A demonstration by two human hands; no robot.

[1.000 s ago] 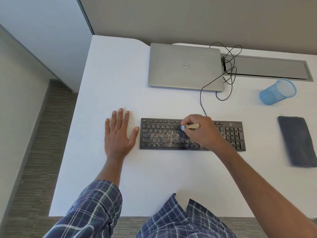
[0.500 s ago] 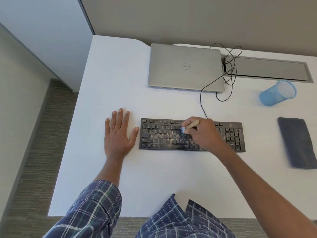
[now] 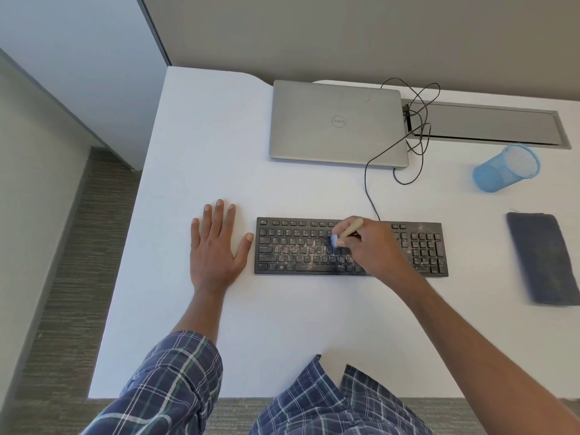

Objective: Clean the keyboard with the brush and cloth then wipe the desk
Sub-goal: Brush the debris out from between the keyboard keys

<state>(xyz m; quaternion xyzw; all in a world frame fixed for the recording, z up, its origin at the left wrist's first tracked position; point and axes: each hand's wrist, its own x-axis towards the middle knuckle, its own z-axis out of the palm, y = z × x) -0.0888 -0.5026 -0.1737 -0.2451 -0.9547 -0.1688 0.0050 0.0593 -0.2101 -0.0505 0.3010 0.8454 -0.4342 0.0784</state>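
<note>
Since a second ago the brush (image 3: 351, 229) handle has swung from lying level to slanting up toward the far right. Its pale blue head has barely shifted on the keys. Nothing else has changed place.

Right hand (image 3: 373, 249): fingers curled round the wooden handle and pinching it near the head, over the middle of the keyboard (image 3: 292, 246). The bristles touch the upper letter rows. The hand hides the keys just right of centre.

Left hand (image 3: 216, 255): flat on the desk (image 3: 282, 324), palm down, fingers straight and slightly spread, holding nothing. It lies just beside the keyboard's left end, thumb tip close to it. I cannot tell if they touch.

Keyboard: black, mid-desk, long side parallel to the near edge. I see pale specks scattered over the middle letter keys, and more on the number pad at the right end.

Cloth (image 3: 543, 259): dark grey-blue, folded, lying by the right edge, well apart from the keyboard.

Far edge: closed silver laptop (image 3: 335, 124) behind the keyboard, with a grey hatch (image 3: 489, 124) set into the desk just to its right. A black cable (image 3: 367, 180) runs from the keyboard's back, past the laptop's near right corner, and loops at the hatch. A blue mesh cup (image 3: 505, 169) sits toward the far right corner, between the hatch and the cloth.

Near edge: a plaid sleeve (image 3: 175, 378) covers the left forearm. The right forearm is bare.
</note>
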